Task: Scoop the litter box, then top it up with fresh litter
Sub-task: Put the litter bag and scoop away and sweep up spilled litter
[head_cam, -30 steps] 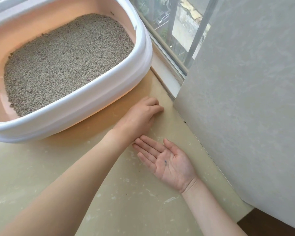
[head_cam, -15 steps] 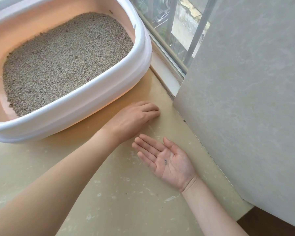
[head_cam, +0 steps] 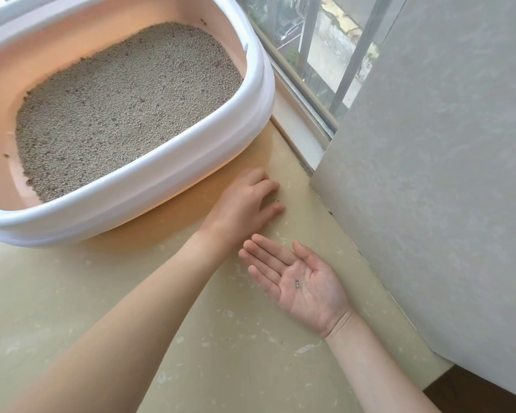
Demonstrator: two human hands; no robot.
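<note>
The litter box (head_cam: 167, 174), white outside and pink inside, stands on the floor at upper left, filled with grey litter (head_cam: 125, 105). My left hand (head_cam: 245, 204) lies palm down on the floor just past the box's near right corner, fingers curled onto the tile beside a few stray litter grains (head_cam: 276, 200). My right hand (head_cam: 301, 281) lies palm up on the floor in front of it, fingers spread, with a couple of tiny grains (head_cam: 297, 283) resting in the palm.
Beige floor tile (head_cam: 102, 317) spreads across the foreground. A grey wall panel (head_cam: 429, 174) rises at right. A window with bars (head_cam: 316, 43) and its white sill (head_cam: 298, 129) run behind the box.
My left hand has slid slightly back along the floor, its fingers now lower and more curled. My right hand has stayed put, palm up.
</note>
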